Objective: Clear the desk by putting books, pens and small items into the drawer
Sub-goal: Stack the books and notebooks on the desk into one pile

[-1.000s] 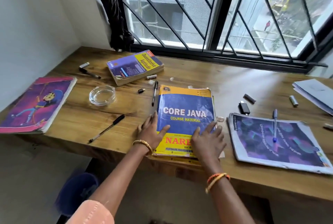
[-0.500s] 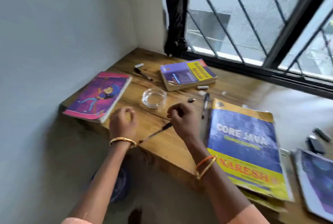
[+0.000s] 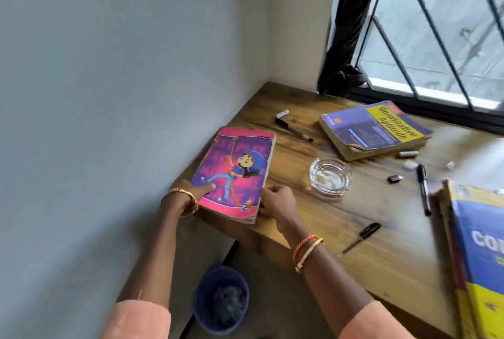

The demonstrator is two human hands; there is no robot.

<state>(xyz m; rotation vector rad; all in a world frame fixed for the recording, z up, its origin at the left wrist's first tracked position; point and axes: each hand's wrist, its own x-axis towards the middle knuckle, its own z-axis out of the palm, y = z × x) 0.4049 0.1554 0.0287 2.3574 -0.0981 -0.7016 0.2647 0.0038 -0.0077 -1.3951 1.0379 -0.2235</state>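
Observation:
A pink children's book (image 3: 237, 172) lies at the desk's near left corner, beside the wall. My left hand (image 3: 191, 195) grips its near left edge, thumb lying on the cover. My right hand (image 3: 275, 201) holds the near right corner with curled fingers. Black pens lie at the back (image 3: 294, 130), in the middle (image 3: 424, 192) and near the front edge (image 3: 360, 236). A Quantitative Aptitude book (image 3: 376, 131) sits by the window. The blue and yellow Core Java book (image 3: 480, 256) is at the right edge of view. No drawer is in view.
A glass ashtray (image 3: 330, 176) stands between the books. Small caps and bits (image 3: 395, 178) are scattered near the middle pen, and a white cap (image 3: 282, 114) lies at the back. A blue waste bin (image 3: 221, 297) stands on the floor under the desk (image 3: 321, 218).
Both hands left the Core Java book, passed the front pen and moved left onto the pink book. The view has swung left toward the wall.

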